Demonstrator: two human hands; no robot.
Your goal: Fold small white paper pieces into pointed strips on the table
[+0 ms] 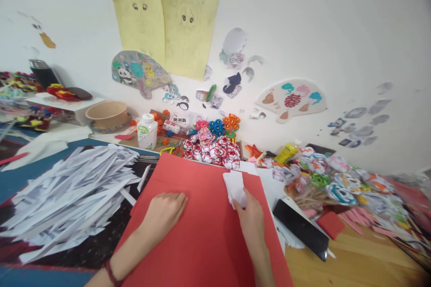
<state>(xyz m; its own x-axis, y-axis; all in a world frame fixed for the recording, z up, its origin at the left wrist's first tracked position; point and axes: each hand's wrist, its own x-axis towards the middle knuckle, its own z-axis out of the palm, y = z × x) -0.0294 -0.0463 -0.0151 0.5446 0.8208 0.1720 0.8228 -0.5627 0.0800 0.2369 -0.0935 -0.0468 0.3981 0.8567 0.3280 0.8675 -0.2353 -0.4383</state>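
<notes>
A large red sheet of paper or card lies in front of me. My left hand rests on its left part, with the fingers curled in and close together. Its palm side is turned down, so anything inside it is hidden. A dark band circles that wrist. My right hand is at the sheet's upper right, thumb and forefinger pinching the lower end of a small stack of white paper pieces. The pieces are slightly fanned out over the red surface.
A big heap of white paper strips lies at left. Behind the sheet stand a white bottle and red-and-white folded paper flowers. At right are a black phone-like slab and several colourful paper flowers. A wall rises behind.
</notes>
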